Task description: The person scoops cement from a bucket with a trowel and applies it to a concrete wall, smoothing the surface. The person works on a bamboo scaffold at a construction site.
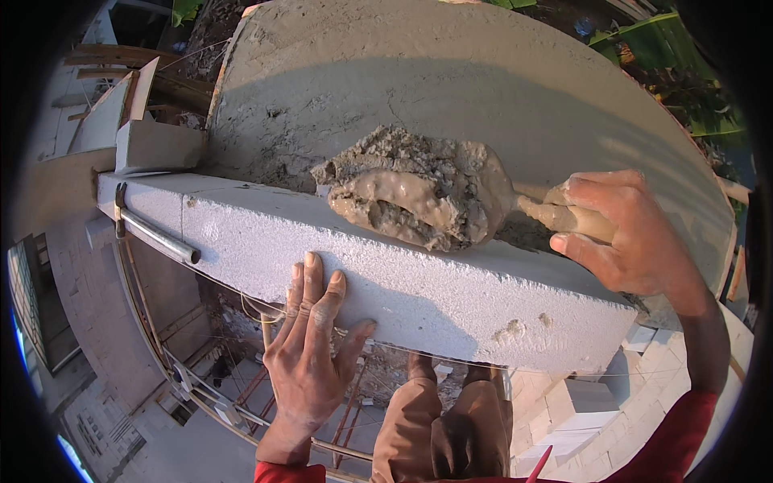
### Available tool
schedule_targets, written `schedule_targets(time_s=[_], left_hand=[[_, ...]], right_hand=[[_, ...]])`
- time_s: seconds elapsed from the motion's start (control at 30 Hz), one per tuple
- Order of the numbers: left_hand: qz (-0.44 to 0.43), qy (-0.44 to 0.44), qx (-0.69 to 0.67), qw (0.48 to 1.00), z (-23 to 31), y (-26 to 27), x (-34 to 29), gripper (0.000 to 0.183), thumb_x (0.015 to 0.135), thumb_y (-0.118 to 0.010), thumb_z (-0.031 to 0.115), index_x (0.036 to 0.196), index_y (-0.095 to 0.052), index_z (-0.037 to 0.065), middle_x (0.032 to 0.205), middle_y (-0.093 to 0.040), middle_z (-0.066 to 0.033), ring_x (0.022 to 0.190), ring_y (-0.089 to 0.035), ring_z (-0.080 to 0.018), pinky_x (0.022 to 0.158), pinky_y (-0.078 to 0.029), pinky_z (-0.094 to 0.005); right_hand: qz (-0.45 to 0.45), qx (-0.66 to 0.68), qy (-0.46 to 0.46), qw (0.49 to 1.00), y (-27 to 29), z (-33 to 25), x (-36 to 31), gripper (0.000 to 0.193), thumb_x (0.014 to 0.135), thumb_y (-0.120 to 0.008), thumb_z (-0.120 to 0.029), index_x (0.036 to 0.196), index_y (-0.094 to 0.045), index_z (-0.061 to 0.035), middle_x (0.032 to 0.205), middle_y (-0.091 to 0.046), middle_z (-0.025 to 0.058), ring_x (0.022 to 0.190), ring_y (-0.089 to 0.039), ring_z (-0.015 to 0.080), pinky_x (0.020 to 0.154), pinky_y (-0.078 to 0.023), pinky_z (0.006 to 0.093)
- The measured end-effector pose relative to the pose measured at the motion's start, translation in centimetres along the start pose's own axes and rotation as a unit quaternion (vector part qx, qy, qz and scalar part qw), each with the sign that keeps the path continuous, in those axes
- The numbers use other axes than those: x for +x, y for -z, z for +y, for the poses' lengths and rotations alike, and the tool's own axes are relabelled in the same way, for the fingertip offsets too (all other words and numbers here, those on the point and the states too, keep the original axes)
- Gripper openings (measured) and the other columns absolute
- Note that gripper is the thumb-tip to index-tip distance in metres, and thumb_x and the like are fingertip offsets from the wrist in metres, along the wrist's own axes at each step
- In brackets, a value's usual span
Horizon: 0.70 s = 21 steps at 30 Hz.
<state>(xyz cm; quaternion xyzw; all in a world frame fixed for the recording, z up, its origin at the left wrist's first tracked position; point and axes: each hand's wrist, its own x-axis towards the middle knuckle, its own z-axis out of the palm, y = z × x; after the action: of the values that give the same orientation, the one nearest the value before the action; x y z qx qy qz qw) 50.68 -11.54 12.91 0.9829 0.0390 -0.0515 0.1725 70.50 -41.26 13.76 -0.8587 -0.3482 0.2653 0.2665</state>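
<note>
My right hand (636, 233) is wrapped round the handle of a trowel (551, 215). Wet grey mortar (403, 193) is heaped over the trowel's blade, which is above the top edge of a long white lightweight block (386, 290). My left hand (306, 362) rests against the block's near face, its fingers stretched out and nothing held in it. Toward the block's left end, a hammer-like tool with a metal tube handle (165, 236) lies along the near face, its dark head upright at the corner.
Behind the block spreads a broad grey mortar-covered surface (451, 72). Below my feet are scaffold poles (266, 423) and rubble, with stacked white blocks (580, 406) at lower right. A thin string runs below the block. Green leaves (668, 60) hang at upper right.
</note>
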Motion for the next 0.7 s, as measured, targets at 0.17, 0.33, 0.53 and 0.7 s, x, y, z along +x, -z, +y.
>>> schedule_targets(time_s=[0.17, 0.33, 0.53, 0.7], left_hand=[[0.018, 0.044, 0.003, 0.999, 0.7, -0.4, -0.3, 0.054, 0.082, -0.078, 0.016, 0.132, -0.063, 0.004, 0.147, -0.054, -0.0183, 0.139, -0.047, -0.0381, 0.108, -0.051, -0.0477], [0.005, 0.073, 0.032, 0.997, 0.6, -0.4, -0.1, 0.056, 0.086, -0.068, 0.000, 0.141, -0.057, 0.004, 0.151, -0.052, -0.0153, 0.140, -0.049, -0.0341, 0.114, -0.042, -0.0441], [0.020, 0.065, 0.006, 0.998, -0.3, -1.0, -0.2, 0.053, 0.092, -0.062, -0.003, 0.144, -0.055, 0.007, 0.154, -0.049, -0.0101, 0.141, -0.048, -0.0310, 0.114, -0.042, -0.0436], [0.017, 0.070, -0.015, 0.997, -0.8, -1.1, -0.1, 0.051, 0.096, -0.059, 0.001, 0.146, -0.052, 0.005, 0.156, -0.047, -0.0110, 0.144, -0.044, -0.0281, 0.117, -0.038, -0.0424]], right_hand=[[0.079, 0.097, -0.146, 0.981, 4.0, -1.5, -18.5, 0.025, 0.068, -0.081, -0.012, 0.078, -0.062, -0.0007, 0.068, -0.056, 0.0117, 0.055, -0.054, 0.0317, 0.051, -0.040, 0.0365], [0.069, 0.211, -0.309, 0.925, 2.3, -2.5, -37.4, 0.023, 0.065, -0.085, -0.010, 0.077, -0.066, -0.0055, 0.067, -0.061, 0.0083, 0.056, -0.059, 0.0271, 0.052, -0.044, 0.0350], [0.069, 0.327, -0.427, 0.840, -5.7, 0.9, -52.9, 0.033, 0.069, -0.084, -0.003, 0.101, -0.074, -0.0032, 0.088, -0.075, 0.0094, 0.081, -0.073, 0.0218, 0.073, -0.057, 0.0323], [0.065, 0.248, -0.522, 0.813, -11.1, 10.0, -59.1, 0.031, 0.074, -0.081, -0.006, 0.103, -0.074, -0.0013, 0.083, -0.072, 0.0125, 0.074, -0.069, 0.0236, 0.068, -0.054, 0.0354]])
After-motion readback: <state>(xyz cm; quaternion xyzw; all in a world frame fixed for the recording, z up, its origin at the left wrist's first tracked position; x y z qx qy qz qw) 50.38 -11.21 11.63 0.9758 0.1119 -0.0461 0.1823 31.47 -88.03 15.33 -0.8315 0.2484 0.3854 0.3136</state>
